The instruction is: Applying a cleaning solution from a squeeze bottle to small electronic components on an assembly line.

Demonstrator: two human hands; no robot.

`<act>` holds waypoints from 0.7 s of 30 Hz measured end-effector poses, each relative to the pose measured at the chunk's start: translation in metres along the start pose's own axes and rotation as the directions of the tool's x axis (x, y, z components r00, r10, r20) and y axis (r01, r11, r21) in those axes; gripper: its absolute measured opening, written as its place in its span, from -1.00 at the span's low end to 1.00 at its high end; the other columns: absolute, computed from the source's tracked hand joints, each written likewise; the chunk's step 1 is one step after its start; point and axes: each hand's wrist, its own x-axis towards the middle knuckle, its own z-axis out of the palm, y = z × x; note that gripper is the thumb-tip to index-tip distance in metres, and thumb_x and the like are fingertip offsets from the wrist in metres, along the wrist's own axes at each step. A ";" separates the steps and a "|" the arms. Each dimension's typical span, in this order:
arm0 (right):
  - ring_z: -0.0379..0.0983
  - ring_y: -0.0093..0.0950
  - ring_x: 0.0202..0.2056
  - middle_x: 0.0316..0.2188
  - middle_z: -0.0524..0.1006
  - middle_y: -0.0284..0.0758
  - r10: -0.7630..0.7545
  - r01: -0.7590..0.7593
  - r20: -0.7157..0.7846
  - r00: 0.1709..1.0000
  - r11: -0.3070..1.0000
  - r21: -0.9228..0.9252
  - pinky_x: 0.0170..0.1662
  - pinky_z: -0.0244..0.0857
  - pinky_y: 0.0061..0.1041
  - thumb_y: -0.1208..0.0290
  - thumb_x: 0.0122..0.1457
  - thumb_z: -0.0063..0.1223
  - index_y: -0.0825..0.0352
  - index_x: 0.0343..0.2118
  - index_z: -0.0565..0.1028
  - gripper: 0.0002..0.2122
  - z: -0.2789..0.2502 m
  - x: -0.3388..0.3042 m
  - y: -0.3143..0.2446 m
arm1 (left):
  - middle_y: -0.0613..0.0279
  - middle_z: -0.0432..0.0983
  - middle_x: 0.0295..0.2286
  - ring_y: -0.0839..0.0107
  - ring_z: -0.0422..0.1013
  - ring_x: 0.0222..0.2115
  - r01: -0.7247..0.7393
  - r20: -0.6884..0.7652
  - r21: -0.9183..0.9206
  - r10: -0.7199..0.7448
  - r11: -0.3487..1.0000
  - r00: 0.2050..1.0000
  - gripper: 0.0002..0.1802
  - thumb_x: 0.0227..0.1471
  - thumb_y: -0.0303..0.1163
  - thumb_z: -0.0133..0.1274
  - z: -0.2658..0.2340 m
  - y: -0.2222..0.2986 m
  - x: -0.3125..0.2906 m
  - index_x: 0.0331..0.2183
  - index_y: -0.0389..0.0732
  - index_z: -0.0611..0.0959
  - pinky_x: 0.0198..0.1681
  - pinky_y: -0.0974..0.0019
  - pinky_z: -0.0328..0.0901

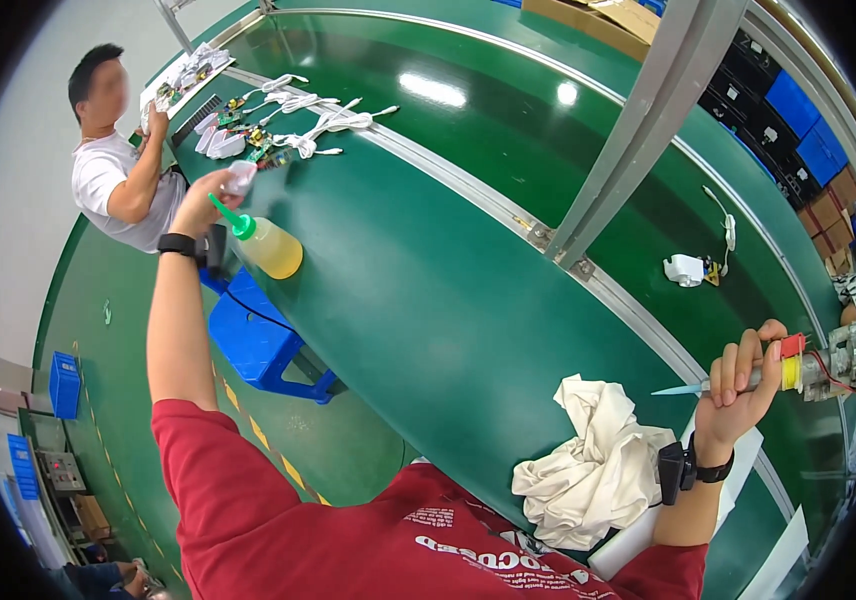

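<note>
My left hand [206, 203] reaches to the far left of the green bench, its fingers closed on a small white plastic housing [240, 178]. Just below that hand stands a squeeze bottle [276, 252] of yellow liquid with a green cap and spout. Past it lie circuit boards [268, 150] with white housings and white cables [323, 122]. Out at the right, my right hand [743, 378] is wrapped round a dispenser-like tool with a tapered pale blue nozzle [680, 389], a yellow band and a red part; its inner grip is hidden by my fingers.
A crumpled cream cloth [593, 465] lies at the bench's near right. A metal post [648, 130] rises from the aluminium rail. Beyond it sits a white adapter [685, 269] with its board and cable. A blue stool [253, 335] stands below; a co-worker [123, 165] is at the far left.
</note>
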 end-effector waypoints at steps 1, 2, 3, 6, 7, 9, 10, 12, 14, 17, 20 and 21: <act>-0.06 -0.79 -0.81 -0.72 0.11 -0.51 0.005 -0.005 -0.003 1.000 1.000 0.002 -0.81 -0.18 -0.78 0.29 0.30 -0.25 0.32 -0.27 0.25 -0.82 0.001 0.000 0.001 | 0.06 0.53 -0.35 0.35 0.52 -0.33 0.119 0.071 -0.156 -0.109 0.981 0.992 -0.52 0.04 -0.16 0.06 -0.010 0.014 0.000 -0.12 -0.33 0.45 -0.35 0.40 0.43; -0.07 -0.79 -0.82 -0.73 0.11 -0.51 0.003 -0.003 -0.014 1.000 1.000 -0.002 -0.82 -0.19 -0.78 0.30 0.30 -0.26 0.32 -0.27 0.24 -0.82 0.001 0.001 0.001 | 0.06 0.52 -0.33 0.36 0.52 -0.32 0.242 0.155 -0.299 -0.203 0.923 0.967 -0.53 0.07 -0.19 0.03 -0.020 0.028 -0.002 -0.09 -0.34 0.42 -0.35 0.43 0.46; -0.08 -0.78 -0.82 -0.74 0.10 -0.51 -0.007 0.006 -0.034 0.999 1.000 -0.018 -0.82 -0.20 -0.78 0.31 0.29 -0.27 0.33 -0.27 0.23 -0.83 0.002 0.001 0.001 | 0.06 0.52 -0.33 0.36 0.52 -0.32 0.248 0.168 -0.295 -0.205 0.923 0.964 -0.53 0.07 -0.19 0.03 -0.013 0.048 -0.003 -0.09 -0.34 0.42 -0.35 0.43 0.46; -0.09 -0.78 -0.83 -0.74 0.10 -0.51 -0.012 0.010 -0.057 0.998 1.000 -0.027 -0.83 -0.21 -0.78 0.32 0.29 -0.28 0.33 -0.27 0.22 -0.83 0.001 0.002 0.002 | -0.01 0.49 -0.28 0.38 0.51 -0.30 0.143 0.231 -0.309 -0.072 0.940 0.970 -0.52 0.11 -0.24 0.00 0.017 0.118 -0.018 -0.04 -0.37 0.36 -0.28 0.49 0.47; -0.09 -0.78 -0.83 -0.74 0.10 -0.51 -0.007 0.006 -0.051 0.999 1.000 -0.019 -0.83 -0.20 -0.78 0.32 0.29 -0.28 0.33 -0.27 0.22 -0.83 0.002 0.003 0.002 | -0.03 0.49 -0.26 0.38 0.51 -0.29 0.081 0.247 -0.284 -0.009 0.955 0.969 -0.50 0.11 -0.25 0.00 0.019 0.136 -0.020 -0.03 -0.40 0.34 -0.23 0.50 0.46; -0.09 -0.78 -0.83 -0.75 0.10 -0.51 0.001 -0.001 -0.046 0.999 1.000 -0.012 -0.82 -0.20 -0.78 0.32 0.29 -0.28 0.33 -0.27 0.22 -0.83 0.002 0.003 0.001 | -0.05 0.48 -0.25 0.37 0.50 -0.27 0.021 0.265 -0.259 0.050 0.966 0.963 -0.49 0.11 -0.27 0.00 0.017 0.169 -0.021 -0.02 -0.43 0.32 -0.18 0.51 0.45; -0.08 -0.78 -0.82 -0.74 0.10 -0.51 0.006 -0.006 -0.016 1.000 1.000 -0.006 -0.82 -0.20 -0.79 0.31 0.29 -0.27 0.32 -0.27 0.23 -0.83 0.002 0.003 0.002 | -0.08 0.46 -0.22 0.35 0.49 -0.24 -0.003 0.289 -0.245 0.076 0.969 0.954 -0.46 0.11 -0.28 0.00 0.015 0.185 -0.021 0.00 -0.45 0.29 -0.13 0.52 0.43; -0.06 -0.79 -0.81 -0.73 0.11 -0.52 0.006 -0.006 0.034 0.999 1.000 -0.006 -0.81 -0.18 -0.79 0.29 0.30 -0.27 0.32 -0.27 0.24 -0.82 -0.001 0.004 0.002 | -0.11 0.44 -0.19 0.33 0.48 -0.21 -0.025 0.330 -0.235 0.104 0.972 0.938 -0.44 0.11 -0.29 0.00 0.025 0.210 -0.024 0.01 -0.48 0.27 -0.09 0.52 0.41; -0.06 -0.79 -0.81 -0.73 0.11 -0.52 0.011 -0.010 0.040 0.999 1.000 -0.007 -0.81 -0.18 -0.80 0.30 0.30 -0.27 0.32 -0.26 0.24 -0.82 0.001 0.004 0.002 | -0.14 0.41 -0.15 0.30 0.45 -0.15 -0.001 0.382 -0.360 0.148 0.933 0.912 -0.45 0.12 -0.32 -0.01 0.038 0.232 -0.036 0.01 -0.51 0.26 -0.02 0.49 0.37; -0.06 -0.79 -0.82 -0.73 0.11 -0.52 0.015 -0.015 0.053 0.998 1.000 -0.006 -0.81 -0.19 -0.80 0.30 0.30 -0.27 0.32 -0.26 0.24 -0.83 0.002 0.003 0.002 | -0.14 0.40 -0.13 0.27 0.42 -0.10 -0.044 0.308 -0.503 0.227 0.863 0.924 -0.48 0.12 -0.35 -0.02 0.094 0.237 -0.072 -0.01 -0.52 0.27 -0.02 0.46 0.37; -0.06 -0.79 -0.82 -0.74 0.11 -0.52 0.011 -0.011 0.055 0.998 1.000 -0.007 -0.81 -0.19 -0.80 0.31 0.31 -0.28 0.32 -0.26 0.23 -0.83 0.000 0.001 0.001 | -0.12 0.37 -0.09 0.24 0.40 -0.07 -0.144 0.220 -0.578 0.323 0.803 0.921 -0.52 0.13 -0.41 -0.06 0.137 0.204 -0.109 0.00 -0.51 0.26 0.03 0.39 0.33; -0.06 -0.79 -0.82 -0.74 0.11 -0.52 0.014 -0.014 0.056 0.998 1.000 -0.004 -0.81 -0.19 -0.80 0.31 0.31 -0.28 0.32 -0.26 0.23 -0.83 0.000 0.002 0.002 | -0.06 0.38 -0.09 0.25 0.41 -0.09 -0.169 0.245 -0.583 0.370 0.795 0.896 -0.53 0.13 -0.43 -0.07 0.150 0.181 -0.126 0.01 -0.48 0.27 0.03 0.36 0.33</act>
